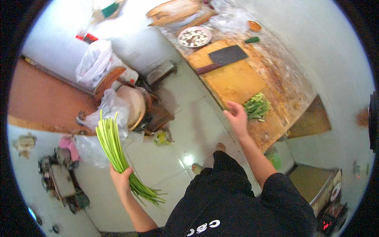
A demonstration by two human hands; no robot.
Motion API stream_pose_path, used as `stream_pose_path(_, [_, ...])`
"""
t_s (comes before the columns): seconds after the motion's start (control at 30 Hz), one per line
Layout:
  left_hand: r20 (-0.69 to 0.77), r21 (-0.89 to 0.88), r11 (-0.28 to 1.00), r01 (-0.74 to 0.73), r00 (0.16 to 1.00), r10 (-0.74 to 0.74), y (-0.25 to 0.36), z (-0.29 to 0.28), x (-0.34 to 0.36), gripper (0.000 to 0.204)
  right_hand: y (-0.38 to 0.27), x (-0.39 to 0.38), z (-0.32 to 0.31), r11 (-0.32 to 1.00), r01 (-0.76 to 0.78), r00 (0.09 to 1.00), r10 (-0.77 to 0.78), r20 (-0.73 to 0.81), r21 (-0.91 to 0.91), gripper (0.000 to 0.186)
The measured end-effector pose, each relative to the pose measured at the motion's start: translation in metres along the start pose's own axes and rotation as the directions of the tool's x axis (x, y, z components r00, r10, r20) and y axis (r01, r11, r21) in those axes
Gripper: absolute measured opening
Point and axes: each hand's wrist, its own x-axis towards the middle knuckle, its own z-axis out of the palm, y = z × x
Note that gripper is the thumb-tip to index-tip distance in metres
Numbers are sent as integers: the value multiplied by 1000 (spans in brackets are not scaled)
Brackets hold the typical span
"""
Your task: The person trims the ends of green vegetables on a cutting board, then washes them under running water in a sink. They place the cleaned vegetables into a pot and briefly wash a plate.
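Observation:
My left hand (pixel 122 179) is closed on a bundle of long, pale-to-dark green stems (pixel 112 144), held out over the floor at the lower left. My right hand (pixel 236 118), fingers loosely bent and thumb apart, is by the near corner of a yellow cutting board (pixel 225 83); whether it touches the board cannot be made out. A dark cleaver (pixel 229 54) with a brown handle lies across the board. Beside my right hand, a pile of chopped greens (pixel 256 106) sits on the counter. A plate of white-and-brown pieces (pixel 194 36) stands beyond the board.
The worn counter (pixel 296 93) runs along the right. At the left are bagged containers (pixel 98 65), a round pale tub (pixel 130 106) and a brown tabletop (pixel 49 94). Shoes or similar dark items (pixel 63 179) stand on the floor at lower left. A metal-topped unit (pixel 310 185) is at lower right.

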Motion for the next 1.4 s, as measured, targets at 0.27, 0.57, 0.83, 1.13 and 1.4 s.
stream_pose_path(0.27, [413,-4,986,-168,898,155,35,73,42,50,-12,-39,-51,992,-116,971,123,-207,44,19])
stream_pose_path(0.57, [870,-332,860,-388,228,438,80,144,52,45,-30,-272,-92,977,-153,350,195,-916,150,23])
stream_pose_path(0.83, [899,-434,822,-368,-233,371,65,83,-16,47,-118,-510,52,949,-191,-159,220,-962,249,24])
stream_pose_path(1.13, [872,-469,819,-330,-320,371,-3,-81,-46,51,-178,-661,147,961,-209,-168,145,-975,180,20])
stream_pose_path(1.4, [869,-319,918,-236,-459,184,-105,-248,-64,49,-259,-862,286,916,-240,-374,220,-901,323,23])
